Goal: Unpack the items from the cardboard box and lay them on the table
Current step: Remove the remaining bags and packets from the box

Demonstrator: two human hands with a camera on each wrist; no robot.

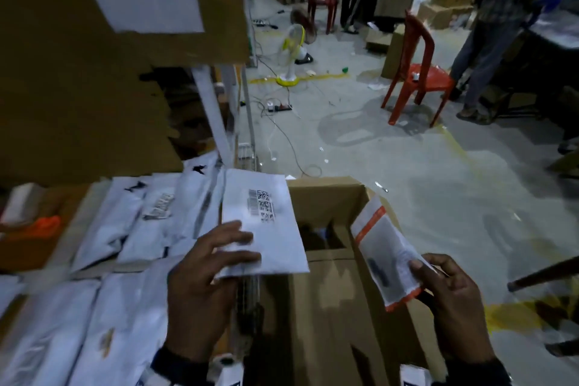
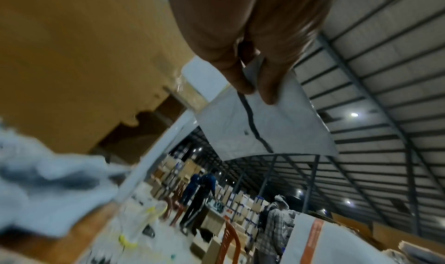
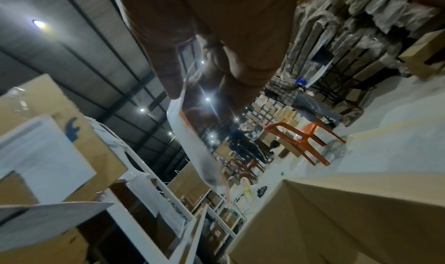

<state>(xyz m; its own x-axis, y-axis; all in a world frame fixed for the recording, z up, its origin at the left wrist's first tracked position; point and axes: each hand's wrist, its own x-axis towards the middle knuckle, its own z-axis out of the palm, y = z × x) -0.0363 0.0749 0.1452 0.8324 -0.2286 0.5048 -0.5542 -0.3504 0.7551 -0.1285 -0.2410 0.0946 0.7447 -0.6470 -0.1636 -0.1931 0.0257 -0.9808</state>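
Observation:
My left hand (image 1: 216,257) pinches a flat white mailer (image 1: 266,229) with a barcode label, held over the seam between the table and the open cardboard box (image 1: 329,291). From the left wrist view the same white mailer (image 2: 265,123) shows its underside with a dark seam, gripped between thumb and fingers (image 2: 267,89). My right hand (image 1: 438,282) holds a small clear pouch with orange edges (image 1: 385,251) above the box's right side. In the right wrist view this pouch (image 3: 192,144) hangs edge-on from my fingers. The box's inside is dark.
Several white mailers (image 1: 125,229) lie spread over the table (image 1: 18,247) on the left. A tall brown carton (image 1: 78,88) stands behind them. An orange chair (image 1: 416,72), a floor fan (image 1: 291,50), cables and people's legs (image 1: 482,50) fill the floor beyond.

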